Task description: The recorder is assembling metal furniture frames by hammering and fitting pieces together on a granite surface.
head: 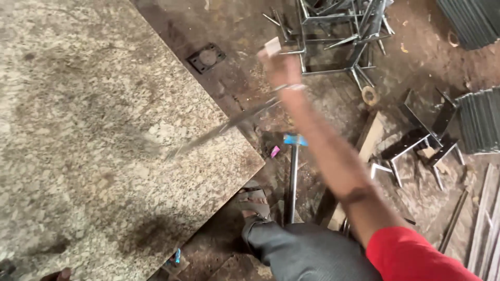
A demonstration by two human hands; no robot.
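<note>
My right hand [281,67] is raised over the far corner of a large speckled granite slab [94,130] and is blurred by motion. Its fingers are closed, with a small pale block [272,46] at the fingertips. A thin metal strip [224,125], also blurred, runs from the hand down and left across the slab's edge. My arm in a red sleeve [411,257] comes in from the bottom right. My left hand is not visible; a small brown shape at the slab's bottom left edge is too cut off to identify.
On the dirt floor lie a hammer with a blue-taped head [294,139], a wooden plank [372,135], a square black plate [207,57], welded steel frames [338,36], black angle pieces [422,135] and stacked dark sheets [479,119]. My sandalled foot [255,203] stands by the slab's corner.
</note>
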